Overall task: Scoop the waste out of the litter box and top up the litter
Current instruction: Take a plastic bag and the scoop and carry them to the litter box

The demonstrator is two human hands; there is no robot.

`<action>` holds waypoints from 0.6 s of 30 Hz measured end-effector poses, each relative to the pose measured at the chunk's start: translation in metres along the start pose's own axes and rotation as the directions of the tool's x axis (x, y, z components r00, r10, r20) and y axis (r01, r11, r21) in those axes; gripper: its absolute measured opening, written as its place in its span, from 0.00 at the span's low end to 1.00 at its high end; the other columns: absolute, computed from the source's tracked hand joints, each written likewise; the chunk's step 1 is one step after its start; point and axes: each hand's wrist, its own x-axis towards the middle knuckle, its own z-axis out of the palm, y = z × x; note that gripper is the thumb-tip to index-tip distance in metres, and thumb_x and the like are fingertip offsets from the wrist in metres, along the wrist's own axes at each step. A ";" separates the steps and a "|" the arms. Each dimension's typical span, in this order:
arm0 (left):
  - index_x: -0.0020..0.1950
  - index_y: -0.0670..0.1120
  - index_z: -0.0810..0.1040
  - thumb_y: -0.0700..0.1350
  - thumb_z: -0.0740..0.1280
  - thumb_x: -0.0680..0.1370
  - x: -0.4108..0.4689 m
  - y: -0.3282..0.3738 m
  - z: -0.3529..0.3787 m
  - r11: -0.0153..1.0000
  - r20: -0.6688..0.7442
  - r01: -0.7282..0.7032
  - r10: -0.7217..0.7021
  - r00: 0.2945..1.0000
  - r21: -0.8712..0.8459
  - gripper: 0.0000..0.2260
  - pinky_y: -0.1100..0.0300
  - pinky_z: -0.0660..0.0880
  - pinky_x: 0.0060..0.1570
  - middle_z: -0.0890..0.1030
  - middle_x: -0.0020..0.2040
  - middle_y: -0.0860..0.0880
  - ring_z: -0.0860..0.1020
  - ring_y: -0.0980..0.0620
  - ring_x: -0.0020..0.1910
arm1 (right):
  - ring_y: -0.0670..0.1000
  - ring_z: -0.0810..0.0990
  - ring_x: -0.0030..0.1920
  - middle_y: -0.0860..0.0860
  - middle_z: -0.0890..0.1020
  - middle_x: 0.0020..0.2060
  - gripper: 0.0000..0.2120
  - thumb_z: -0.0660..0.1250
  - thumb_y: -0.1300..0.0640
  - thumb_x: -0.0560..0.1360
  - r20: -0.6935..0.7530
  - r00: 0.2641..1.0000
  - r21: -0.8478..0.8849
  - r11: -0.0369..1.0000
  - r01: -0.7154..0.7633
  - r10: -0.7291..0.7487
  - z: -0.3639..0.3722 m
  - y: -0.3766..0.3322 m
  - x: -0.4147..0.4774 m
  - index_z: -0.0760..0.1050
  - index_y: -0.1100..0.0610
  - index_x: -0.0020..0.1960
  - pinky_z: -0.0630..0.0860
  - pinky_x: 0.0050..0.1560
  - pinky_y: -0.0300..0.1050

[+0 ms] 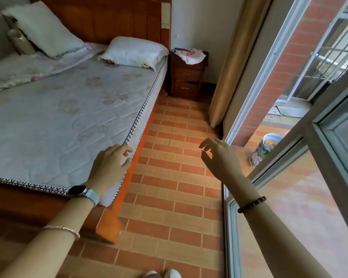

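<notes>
While no litter box shows in the head view, the likeliest failure is a search in the wrong place, and the door (289, 151) sill right of the bed (68, 117) could catch a foot. The left hand (109, 163) hangs over the bed's edge, fingers loosely curled, holding nothing. The right hand (219, 155) floats right of the bed, fingers slack and empty. Far right of the bed, outside, stands a printed bag (266, 149) (perhaps litter, I cannot tell), long axis near upright, mouth up, leaning away from the bed.
</notes>
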 end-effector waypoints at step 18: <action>0.55 0.47 0.77 0.42 0.70 0.74 0.123 0.000 0.058 0.999 0.022 -0.023 0.023 0.999 -0.026 0.10 0.55 0.78 0.44 0.81 0.46 0.51 0.79 0.52 0.43 | 0.47 0.78 0.45 0.47 0.81 0.46 0.08 0.64 0.55 0.76 0.090 0.994 0.003 0.998 -0.055 0.055 0.053 0.063 0.093 0.76 0.50 0.55 0.77 0.40 0.42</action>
